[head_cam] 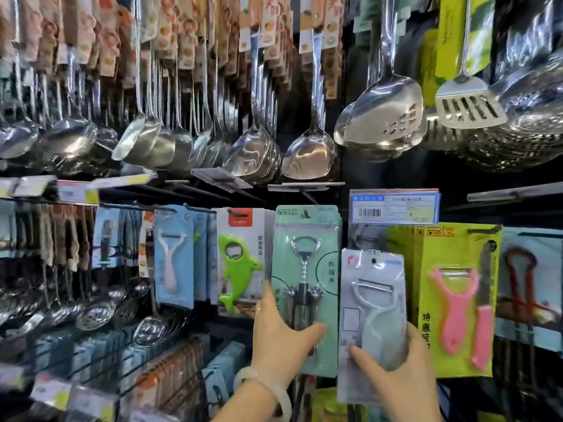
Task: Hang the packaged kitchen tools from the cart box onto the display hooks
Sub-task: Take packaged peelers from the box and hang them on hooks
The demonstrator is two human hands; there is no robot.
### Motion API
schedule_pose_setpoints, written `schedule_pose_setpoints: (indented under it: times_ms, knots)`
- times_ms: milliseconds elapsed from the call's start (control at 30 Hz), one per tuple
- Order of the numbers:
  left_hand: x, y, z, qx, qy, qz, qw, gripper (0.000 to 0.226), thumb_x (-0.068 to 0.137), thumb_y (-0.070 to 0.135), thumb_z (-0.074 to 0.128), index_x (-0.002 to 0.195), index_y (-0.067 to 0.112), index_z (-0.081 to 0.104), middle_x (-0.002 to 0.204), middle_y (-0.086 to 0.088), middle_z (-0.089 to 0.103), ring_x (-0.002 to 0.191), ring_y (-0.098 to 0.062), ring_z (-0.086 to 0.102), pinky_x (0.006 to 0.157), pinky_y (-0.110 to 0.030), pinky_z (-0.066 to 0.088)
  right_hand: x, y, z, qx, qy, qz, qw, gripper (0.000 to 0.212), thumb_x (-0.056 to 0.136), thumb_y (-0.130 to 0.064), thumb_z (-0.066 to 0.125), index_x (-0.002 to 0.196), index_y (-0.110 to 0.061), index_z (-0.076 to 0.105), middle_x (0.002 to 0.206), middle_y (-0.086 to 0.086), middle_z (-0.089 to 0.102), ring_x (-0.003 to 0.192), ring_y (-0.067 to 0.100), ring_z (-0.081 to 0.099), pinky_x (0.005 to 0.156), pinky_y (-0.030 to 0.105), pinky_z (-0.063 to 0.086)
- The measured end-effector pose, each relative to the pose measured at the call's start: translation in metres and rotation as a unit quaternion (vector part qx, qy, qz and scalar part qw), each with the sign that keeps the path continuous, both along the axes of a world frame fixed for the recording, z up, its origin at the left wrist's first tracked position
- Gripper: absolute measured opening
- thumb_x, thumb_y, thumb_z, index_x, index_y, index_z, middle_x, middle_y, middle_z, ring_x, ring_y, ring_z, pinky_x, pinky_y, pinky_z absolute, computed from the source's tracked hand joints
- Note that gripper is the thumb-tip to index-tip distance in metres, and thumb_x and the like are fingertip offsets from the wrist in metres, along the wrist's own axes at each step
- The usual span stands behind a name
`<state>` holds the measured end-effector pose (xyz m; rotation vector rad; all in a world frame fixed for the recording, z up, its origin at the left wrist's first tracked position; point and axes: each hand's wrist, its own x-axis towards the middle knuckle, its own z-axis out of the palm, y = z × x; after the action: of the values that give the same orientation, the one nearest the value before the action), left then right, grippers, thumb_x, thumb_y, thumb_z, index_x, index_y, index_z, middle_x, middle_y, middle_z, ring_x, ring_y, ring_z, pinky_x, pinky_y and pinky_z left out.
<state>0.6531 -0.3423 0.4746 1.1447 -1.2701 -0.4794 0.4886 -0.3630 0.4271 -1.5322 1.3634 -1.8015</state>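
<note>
I see my right hand [405, 370] with fingers clamped on the lower part of a clear peeler pack [370, 306], held up just right of the hanging mint corkscrew pack [306, 269], below the blue price tag [394, 207]. My left hand [278, 339] grips the corkscrew pack's lower edge, thumb across its front. Pink peeler pack [457, 300] hangs just right of the clear one.

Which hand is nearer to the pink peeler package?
Right. The right hand, gripping the clear peeler pack, is just left of the pink peeler package; the left hand grips the green corkscrew package, farther left.
</note>
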Motion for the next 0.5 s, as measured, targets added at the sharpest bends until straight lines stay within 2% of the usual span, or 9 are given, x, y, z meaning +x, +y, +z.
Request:
schedule_pose_setpoints:
  times_ms: [100,233,300,367,400,467,500]
  knots:
    - [0.000,-0.004,-0.001,0.021,-0.024,0.007,0.999,0.117,0.068,0.028,0.083,0.152,0.020,0.001,0.157,0.003,0.013,0.145,-0.013,0.012,0.114,-0.027,0.015,0.001,0.002,-0.002,0.007,-0.001,-0.006,1.000,0.101,0.051,-0.016,0.092,0.138,-0.010,0.040,0.135,0.008,0.047,0.124,0.026,0.044,0.106,0.043,0.036]
    - [0.002,-0.011,-0.001,0.054,-0.046,0.001,0.997,0.120,0.071,0.036,0.080,0.150,0.024,-0.010,0.159,-0.003,0.004,0.146,-0.016,0.001,0.117,-0.034,0.011,0.002,0.004,-0.004,0.008,0.001,-0.008,1.000,0.102,0.052,-0.017,0.092,0.139,-0.013,0.039,0.136,0.007,0.046,0.125,0.023,0.044,0.106,0.038,0.036]
    - [0.001,-0.009,-0.003,0.050,-0.079,0.042,0.995,0.115,0.076,0.040,0.075,0.149,0.024,-0.013,0.157,-0.004,0.000,0.145,-0.017,-0.003,0.116,-0.036,0.010,0.003,0.008,-0.002,0.006,0.001,0.004,1.000,0.102,0.055,-0.021,0.091,0.141,-0.015,0.036,0.138,0.004,0.043,0.127,0.020,0.042,0.108,0.038,0.034]
    - [-0.004,-0.005,-0.011,-0.018,-0.139,0.093,0.986,0.103,0.081,0.044,0.068,0.150,0.021,-0.005,0.154,-0.002,0.004,0.140,-0.014,0.001,0.115,-0.036,0.011,0.002,0.011,0.000,0.004,0.000,0.013,1.000,0.103,0.059,-0.027,0.089,0.143,-0.019,0.032,0.140,-0.001,0.040,0.130,0.018,0.038,0.110,0.038,0.033]
    - [-0.007,-0.004,-0.017,-0.076,-0.164,0.104,0.978,0.093,0.083,0.047,0.063,0.151,0.019,0.006,0.151,-0.001,0.012,0.137,-0.011,0.007,0.114,-0.035,0.014,0.001,0.013,0.001,0.004,0.001,0.015,1.000,0.102,0.060,-0.028,0.088,0.144,-0.020,0.030,0.140,-0.002,0.039,0.131,0.016,0.037,0.110,0.036,0.032]
    - [-0.014,0.000,-0.026,-0.133,-0.182,0.064,0.972,0.076,0.081,0.052,0.053,0.144,0.020,0.027,0.139,0.003,0.030,0.131,-0.006,0.020,0.112,-0.032,0.021,-0.001,0.017,0.005,0.003,0.008,0.012,1.000,0.100,0.063,-0.029,0.086,0.145,-0.020,0.029,0.139,-0.003,0.039,0.131,0.014,0.035,0.106,0.029,0.030]
    - [-0.018,0.002,-0.028,-0.120,-0.191,0.022,0.974,0.069,0.080,0.051,0.049,0.141,0.025,0.028,0.136,0.006,0.034,0.130,-0.002,0.025,0.112,-0.030,0.025,-0.001,0.018,0.006,0.002,0.010,0.011,1.000,0.099,0.064,-0.030,0.086,0.145,-0.020,0.029,0.139,-0.004,0.039,0.130,0.013,0.036,0.104,0.027,0.031]
